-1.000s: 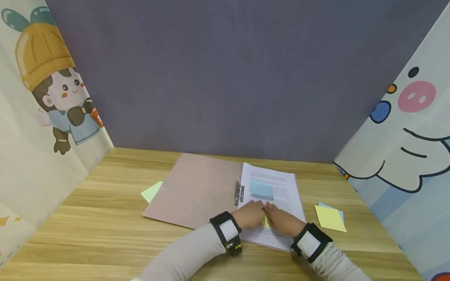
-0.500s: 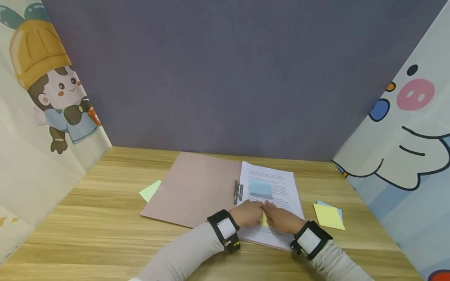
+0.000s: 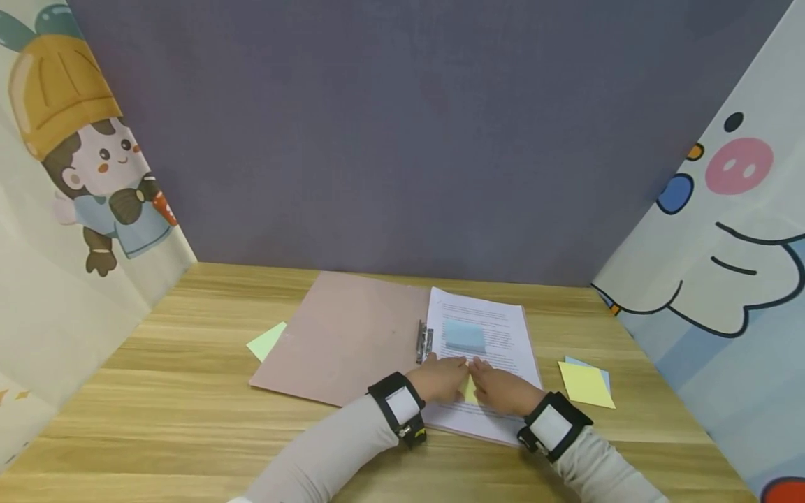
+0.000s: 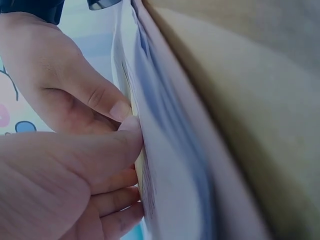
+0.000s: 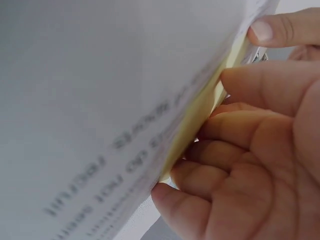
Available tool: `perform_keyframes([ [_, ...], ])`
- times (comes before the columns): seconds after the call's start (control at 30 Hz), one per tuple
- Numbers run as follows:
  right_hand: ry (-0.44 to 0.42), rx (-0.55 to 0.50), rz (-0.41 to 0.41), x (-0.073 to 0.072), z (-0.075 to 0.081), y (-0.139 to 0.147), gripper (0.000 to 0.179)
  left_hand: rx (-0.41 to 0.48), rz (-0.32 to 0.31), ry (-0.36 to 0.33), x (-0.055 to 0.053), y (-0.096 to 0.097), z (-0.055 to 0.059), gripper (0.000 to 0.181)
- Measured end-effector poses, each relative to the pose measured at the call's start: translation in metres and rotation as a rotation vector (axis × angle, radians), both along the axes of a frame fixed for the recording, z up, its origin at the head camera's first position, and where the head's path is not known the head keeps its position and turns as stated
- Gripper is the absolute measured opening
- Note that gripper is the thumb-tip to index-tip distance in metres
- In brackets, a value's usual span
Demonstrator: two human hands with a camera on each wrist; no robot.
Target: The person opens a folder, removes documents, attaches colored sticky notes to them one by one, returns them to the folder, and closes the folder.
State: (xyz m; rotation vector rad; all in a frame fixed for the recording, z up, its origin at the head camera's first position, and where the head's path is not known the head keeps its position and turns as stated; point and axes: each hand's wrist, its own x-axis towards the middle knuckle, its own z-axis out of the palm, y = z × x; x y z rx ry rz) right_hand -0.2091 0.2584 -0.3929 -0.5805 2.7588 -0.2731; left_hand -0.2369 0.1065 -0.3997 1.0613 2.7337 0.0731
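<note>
Yellow sticky note [image 3: 469, 392] lies on the printed sheets [image 3: 465, 423], lower half of the page, mostly covered by hands. Left hand [image 3: 443, 378] and right hand [image 3: 505, 390] meet over it, fingertips pressing it flat, thumbs close together; no pinch visible. Blue sticky note [image 3: 465, 336] just above them on the same page. Metal clip [image 3: 424, 341] at the sheets' left side, on an unfolded pink folder [image 3: 355, 335], its top near the far edge of the wooden surface [image 3: 182, 391]. Green note [image 3: 267, 341] partly hidden by the folder's left side. Toward the surface's right edge: 1 yellow square [image 3: 587, 384] overlapping 1 blue square [image 3: 606, 380]. Black wristbands [image 3: 385, 391] on both wrists, grey panel [image 3: 390, 140] behind.
</note>
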Motion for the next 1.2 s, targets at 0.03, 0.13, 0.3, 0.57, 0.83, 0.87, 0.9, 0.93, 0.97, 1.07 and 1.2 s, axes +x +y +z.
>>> perform_keyframes([
  [0.03, 0.002, -0.002, 0.005, 0.000, 0.000, 0.000, 0.048, -0.003, 0.000, 0.005, 0.000, 0.000, 0.000, 0.059],
  [0.13, 0.000, -0.006, 0.017, 0.000, 0.001, 0.000, 0.049, -0.011, -0.003, 0.016, 0.001, -0.001, 0.003, 0.059],
  [0.3, 0.004, 0.017, 0.010, 0.002, 0.001, 0.006, 0.050, -0.030, -0.005, 0.035, 0.002, -0.001, 0.005, 0.057],
  [0.57, -0.011, 0.043, -0.054, 0.009, 0.000, 0.017, 0.050, -0.043, 0.040, 0.055, 0.003, 0.000, 0.003, 0.055],
  [0.83, -0.022, 0.042, -0.093, 0.012, 0.001, 0.022, 0.049, -0.007, 0.073, 0.027, 0.002, -0.001, 0.001, 0.050],
  [0.87, -0.018, 0.045, -0.093, 0.012, 0.001, 0.023, 0.049, -0.005, 0.076, 0.025, 0.003, -0.001, 0.002, 0.050],
  [0.9, -0.010, 0.052, -0.091, 0.012, 0.001, 0.024, 0.049, -0.006, 0.080, 0.024, 0.003, -0.001, 0.003, 0.049],
  [0.93, -0.002, 0.059, -0.088, 0.012, 0.001, 0.025, 0.048, -0.006, 0.082, 0.027, 0.004, -0.001, 0.003, 0.049],
  [0.97, 0.007, 0.067, -0.089, 0.013, 0.002, 0.026, 0.048, -0.008, 0.082, 0.033, 0.004, -0.001, 0.003, 0.049],
  [1.07, 0.029, 0.079, -0.094, 0.014, 0.003, 0.027, 0.047, -0.016, 0.078, 0.049, 0.005, -0.002, 0.004, 0.041],
  [1.2, 0.028, 0.076, -0.106, 0.016, 0.004, 0.028, 0.047, -0.033, 0.068, 0.063, 0.006, -0.002, 0.004, 0.030],
])
